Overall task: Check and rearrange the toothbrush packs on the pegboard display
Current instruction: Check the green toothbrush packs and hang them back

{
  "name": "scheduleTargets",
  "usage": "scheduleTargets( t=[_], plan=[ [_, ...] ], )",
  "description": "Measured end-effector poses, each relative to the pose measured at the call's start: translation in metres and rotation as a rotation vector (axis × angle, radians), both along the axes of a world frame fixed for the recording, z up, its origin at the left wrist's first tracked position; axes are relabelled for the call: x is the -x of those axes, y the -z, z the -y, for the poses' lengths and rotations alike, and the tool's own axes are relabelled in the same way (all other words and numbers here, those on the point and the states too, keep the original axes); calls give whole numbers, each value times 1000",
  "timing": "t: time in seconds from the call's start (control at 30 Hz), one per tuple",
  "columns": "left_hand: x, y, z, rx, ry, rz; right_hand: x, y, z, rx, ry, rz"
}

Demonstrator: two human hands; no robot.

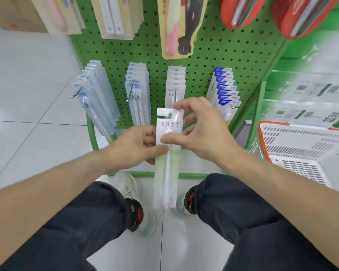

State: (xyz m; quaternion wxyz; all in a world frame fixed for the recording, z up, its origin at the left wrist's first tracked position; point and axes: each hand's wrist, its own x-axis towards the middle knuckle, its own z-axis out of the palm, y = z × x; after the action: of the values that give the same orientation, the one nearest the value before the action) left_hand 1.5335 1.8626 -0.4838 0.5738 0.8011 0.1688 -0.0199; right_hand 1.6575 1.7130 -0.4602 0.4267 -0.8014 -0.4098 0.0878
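I hold one white toothbrush pack upright in front of the green pegboard, its hang slot just below the tip of the third hook. My left hand grips the pack's left side, with several fingers hidden behind it. My right hand pinches the pack's card, thumb on the front and index finger at its top right corner. More white packs of the same kind hang on that hook.
Pale blue packs hang on the left hook, clear twin-brush packs beside them, and blue-topped packs at the right. Larger packs and red cases hang above. A white basket stands at the right. My knees and shoes are below.
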Motion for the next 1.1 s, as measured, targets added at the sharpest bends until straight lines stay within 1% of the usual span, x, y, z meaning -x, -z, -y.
scheduleTargets(
  t=[0.07, 0.13, 0.2, 0.23, 0.37, 0.47, 0.57, 0.67, 0.83, 0.9, 1.1],
  plan=[
    [-16, -11, -18, -104, 79, -45, -8, -11, -9, 58, -40, 45],
    [-30, -16, -29, -174, 136, -93, -20, -22, -22, 173, -61, 93],
    [-40, -13, -35, -183, 156, -132, -33, -29, -32, 280, -73, 125],
    [-43, -9, -36, -179, 163, -143, -39, -30, -35, 300, -69, 120],
    [-52, 4, -47, -183, 169, -93, -58, -19, -39, 268, -36, -8],
    [-57, 1, -57, -95, 55, -61, -70, -19, -41, 253, -4, -64],
    [-59, -2, -61, -40, 9, -32, -76, -25, -45, 218, -7, -131],
    [-60, 0, -65, -43, -3, -27, -76, -28, -50, 248, -40, -143],
    [-59, 2, -55, -105, 92, -26, -77, -30, -56, 414, -78, -105],
    [-60, 1, -51, -114, 90, -18, -77, -32, -57, 419, -66, -90],
    [-67, 0, -46, -181, 59, -14, -82, -27, -55, 381, -45, -138]
  ],
)
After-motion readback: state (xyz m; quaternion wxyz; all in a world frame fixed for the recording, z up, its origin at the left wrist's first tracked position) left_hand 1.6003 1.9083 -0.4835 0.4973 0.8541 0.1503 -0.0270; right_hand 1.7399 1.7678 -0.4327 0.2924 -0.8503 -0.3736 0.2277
